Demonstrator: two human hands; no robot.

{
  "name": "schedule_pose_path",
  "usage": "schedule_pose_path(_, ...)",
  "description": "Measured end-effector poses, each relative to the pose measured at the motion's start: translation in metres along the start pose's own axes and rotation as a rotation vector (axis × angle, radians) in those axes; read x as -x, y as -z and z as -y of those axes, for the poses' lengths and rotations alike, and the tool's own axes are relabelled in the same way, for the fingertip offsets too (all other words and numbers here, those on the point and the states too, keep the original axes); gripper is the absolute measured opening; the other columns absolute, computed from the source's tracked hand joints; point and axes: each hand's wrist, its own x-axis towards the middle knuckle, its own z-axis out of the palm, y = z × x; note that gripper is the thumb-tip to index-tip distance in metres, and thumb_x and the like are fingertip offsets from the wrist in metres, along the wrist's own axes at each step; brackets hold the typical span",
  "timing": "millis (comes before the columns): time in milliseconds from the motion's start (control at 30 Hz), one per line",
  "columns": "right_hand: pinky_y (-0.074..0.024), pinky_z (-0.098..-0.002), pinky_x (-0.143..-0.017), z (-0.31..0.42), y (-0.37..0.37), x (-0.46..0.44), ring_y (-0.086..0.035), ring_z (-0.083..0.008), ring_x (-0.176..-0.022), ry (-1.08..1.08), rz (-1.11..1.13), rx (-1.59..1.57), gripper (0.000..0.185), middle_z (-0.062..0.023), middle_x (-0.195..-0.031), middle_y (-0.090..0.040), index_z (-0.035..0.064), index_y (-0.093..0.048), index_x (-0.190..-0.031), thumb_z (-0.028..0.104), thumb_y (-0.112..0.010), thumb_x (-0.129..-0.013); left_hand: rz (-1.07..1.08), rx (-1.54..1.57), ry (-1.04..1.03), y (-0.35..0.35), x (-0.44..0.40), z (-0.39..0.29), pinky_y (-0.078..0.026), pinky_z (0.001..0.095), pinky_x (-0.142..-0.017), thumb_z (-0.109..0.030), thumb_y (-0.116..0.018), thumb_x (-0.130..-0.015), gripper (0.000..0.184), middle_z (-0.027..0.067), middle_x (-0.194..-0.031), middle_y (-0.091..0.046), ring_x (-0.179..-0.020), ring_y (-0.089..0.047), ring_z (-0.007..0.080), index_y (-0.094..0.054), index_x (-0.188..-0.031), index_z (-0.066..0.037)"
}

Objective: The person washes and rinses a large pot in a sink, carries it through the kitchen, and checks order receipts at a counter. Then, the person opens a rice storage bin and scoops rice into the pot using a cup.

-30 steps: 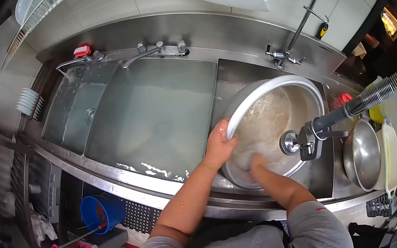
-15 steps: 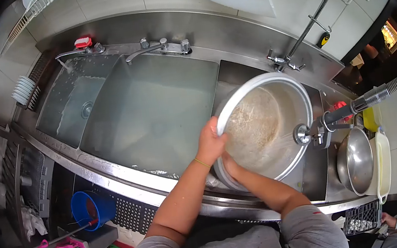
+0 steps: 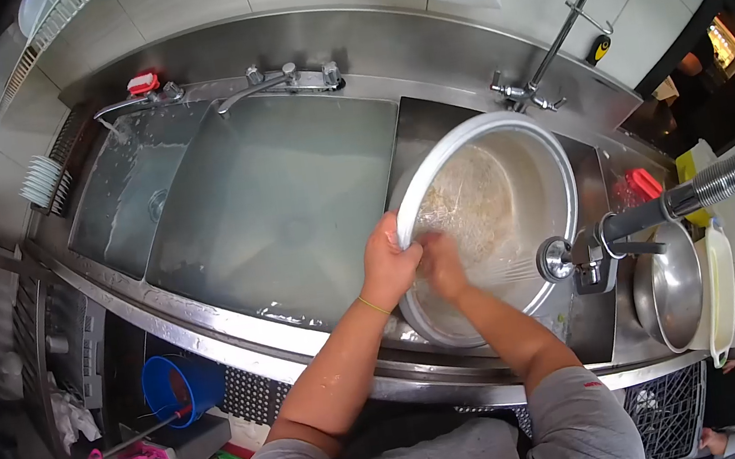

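A large round metal pot (image 3: 555,172) is tilted in the right-hand sink basin, its mouth toward me. My left hand (image 3: 390,262) grips the pot's left rim. Inside the pot, near that same rim, is my right hand (image 3: 441,264), blurred, with its fingers too smeared to read. From the spray head (image 3: 556,259) at the pot's right side, water streams across the inside and over the pot's bottom.
Left of the pot lies a basin of cloudy water (image 3: 291,202), with a faucet (image 3: 258,89) behind. A metal bowl (image 3: 676,288) stands at the right. A blue bucket (image 3: 187,386) is lower left. Another person's hand (image 3: 713,440) shows at the lower right.
My right hand has gone from the pot's lower inside to outside below the rim, then back inside near the left rim. The pot has shifted slightly left and tilted more.
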Motion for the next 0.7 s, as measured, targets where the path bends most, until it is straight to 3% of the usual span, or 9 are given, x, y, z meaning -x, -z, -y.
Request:
schedule_pose_path(67,-0.0428,-0.0443,-0.077,-0.029,0.016,-0.047,-0.053,-0.0357,-0.092,-0.049,-0.449,0.328,0.029,-0.0201,-0.093,-0.057,-0.0046,-0.057,-0.099,0.001,-0.055,-0.071,0.000,-0.016,0.042,0.003,0.000,-0.009,-0.042,0.0268,-0.070,-0.001,-0.056,-0.066,0.034,0.0072,-0.080,-0.052,-0.075,-0.049,0.0155,-0.054,-0.099,-0.001)
schedule_pose_path(133,-0.0428,-0.0423,-0.078,-0.080,0.034,-0.069,-0.053,-0.0346,-0.089,-0.544,-0.628,0.325,0.028,-0.0202,-0.095,-0.057,-0.0043,-0.057,-0.099,0.001,-0.054,-0.072,-0.008,-0.041,0.026,0.000,-0.001,-0.008,-0.044,0.0323,-0.076,-0.001,-0.055,-0.065,0.042,0.0148,-0.089,-0.055,-0.084,-0.054,0.0278,-0.054,-0.108,0.000)
schedule_pose_path(167,-0.0431,-0.0421,-0.078,-0.080,0.026,-0.071,-0.054,-0.0346,-0.088,-0.465,-0.673,0.361,0.028,-0.0200,-0.095,-0.057,-0.0038,-0.057,-0.099,0.001,-0.054,-0.072,-0.007,-0.052,0.024,-0.001,0.000,-0.008,-0.044,0.0351,-0.078,-0.002,-0.055,-0.065,0.047,0.0186,-0.093,-0.057,-0.089,-0.056,0.0340,-0.054,-0.112,0.000)
schedule_pose_path(233,-0.0438,-0.0419,-0.078,-0.077,0.009,-0.073,-0.055,-0.0345,-0.084,-0.296,-0.766,0.435,0.027,-0.0198,-0.096,-0.057,-0.0029,-0.058,-0.099,0.002,-0.053,-0.072,-0.005,-0.012,0.032,-0.001,0.000,-0.012,-0.044,0.0352,-0.080,-0.001,-0.055,-0.065,0.047,0.0193,-0.096,-0.057,-0.090,-0.056,0.0345,-0.054,-0.112,0.001)
schedule_pose_path(333,-0.0451,-0.0440,-0.075,-0.006,-0.005,-0.061,-0.056,-0.0353,-0.079,0.186,-0.444,0.319,0.028,-0.0208,-0.098,-0.057,-0.0019,-0.058,-0.101,0.003,-0.053,-0.074,-0.044,-0.015,-0.010,-0.005,-0.003,-0.012,-0.044,0.0335,-0.075,-0.002,-0.056,-0.065,0.040,0.0156,-0.089,-0.055,-0.083,-0.054,0.0281,-0.053,-0.104,0.001)
schedule_pose_path(400,-0.0452,-0.0433,-0.075,-0.010,0.003,-0.061,-0.056,-0.0352,-0.077,0.067,-0.402,0.149,0.027,-0.0205,-0.097,-0.057,-0.0013,-0.059,-0.099,0.005,-0.054,-0.074,-0.049,-0.048,-0.029,-0.005,-0.003,-0.013,-0.044,0.0326,-0.073,-0.002,-0.056,-0.064,0.037,0.0140,-0.085,-0.054,-0.079,-0.054,0.0255,-0.053,-0.101,0.001)
schedule_pose_path(500,-0.0455,-0.0415,-0.074,-0.084,0.026,-0.079,-0.057,-0.0341,-0.076,-0.168,-0.657,0.483,0.021,-0.0193,-0.090,-0.059,-0.0010,-0.060,-0.094,0.008,-0.055,-0.076,-0.048,-0.065,-0.037,0.001,-0.004,-0.012,-0.044,0.0327,-0.074,-0.002,-0.056,-0.064,0.038,0.0150,-0.085,-0.054,-0.079,-0.054,0.0271,-0.053,-0.102,0.001)
schedule_pose_path(567,-0.0456,-0.0412,-0.075,-0.109,0.042,-0.088,-0.058,-0.0344,-0.081,-0.598,-0.703,0.314,0.017,-0.0195,-0.086,-0.061,-0.0007,-0.062,-0.090,0.010,-0.057,-0.077,-0.068,-0.015,-0.054,-0.004,-0.004,-0.008,-0.044,0.0330,-0.073,-0.002,-0.056,-0.064,0.037,0.0150,-0.084,-0.054,-0.079,-0.053,0.0273,-0.053,-0.101,0.001)
schedule_pose_path(700,-0.0458,-0.0408,-0.079,-0.061,0.016,-0.097,-0.059,-0.0341,-0.086,-0.198,-0.572,0.190,0.015,-0.0204,-0.086,-0.062,-0.0002,-0.064,-0.089,0.006,-0.057,-0.077,-0.066,-0.041,-0.074,-0.007,-0.005,-0.001,-0.043,0.0328,-0.072,-0.001,-0.056,-0.064,0.036,0.0145,-0.082,-0.052,-0.078,-0.053,0.0278,-0.053,-0.099,0.000)
